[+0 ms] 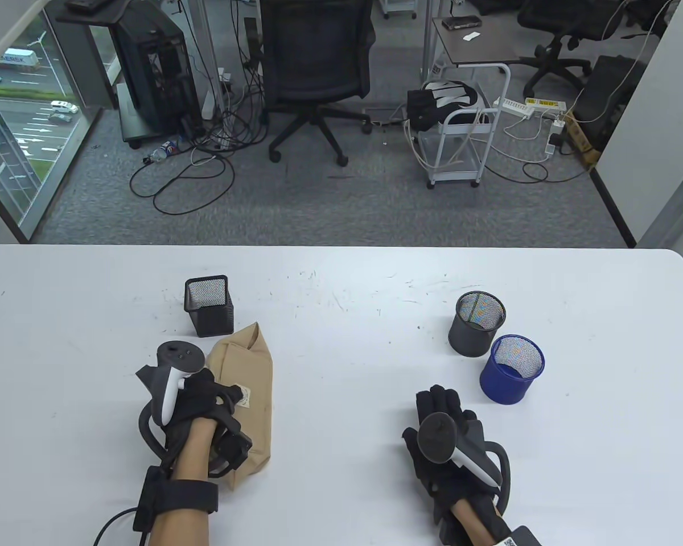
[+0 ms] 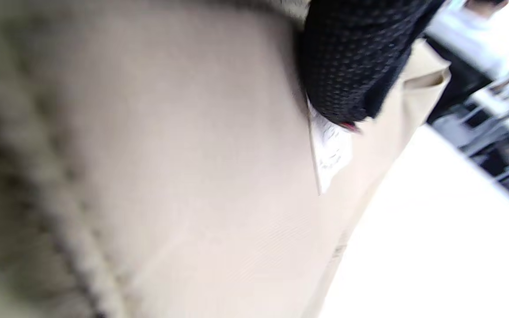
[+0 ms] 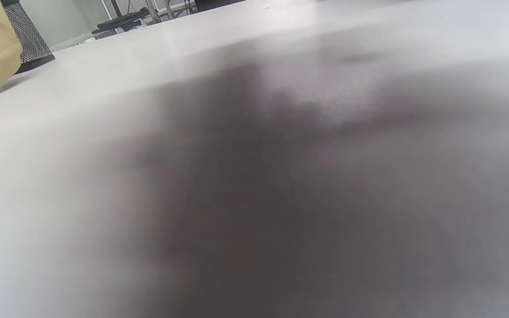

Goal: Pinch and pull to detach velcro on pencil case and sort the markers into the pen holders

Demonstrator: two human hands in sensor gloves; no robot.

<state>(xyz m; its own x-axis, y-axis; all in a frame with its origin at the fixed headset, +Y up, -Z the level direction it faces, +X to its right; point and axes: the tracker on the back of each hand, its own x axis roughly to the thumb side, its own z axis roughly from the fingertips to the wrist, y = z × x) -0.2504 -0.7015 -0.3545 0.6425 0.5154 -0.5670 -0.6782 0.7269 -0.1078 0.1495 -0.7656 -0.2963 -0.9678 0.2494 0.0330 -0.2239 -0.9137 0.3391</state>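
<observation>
Table view: your left hand (image 1: pixel 205 398) lies on the tan case (image 1: pixel 250 392), grip hidden; square holder (image 1: pixel 209 306) touches its far end. Your right hand (image 1: pixel 447 424) rests flat, fingers straight, near the grey (image 1: pixel 476 332) and blue (image 1: pixel 511 369) cups. Left wrist view: a fingertip (image 2: pixel 351 66) presses the case by its white tag (image 2: pixel 332 150). Right wrist view: only blurred table (image 3: pixel 254 176).

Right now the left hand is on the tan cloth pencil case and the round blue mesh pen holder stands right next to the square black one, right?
Not quite. In the table view the round blue mesh pen holder stands beside the round black mesh pen holder; the square black mesh pen holder stands apart, by the tan cloth pencil case under the left hand.
</observation>
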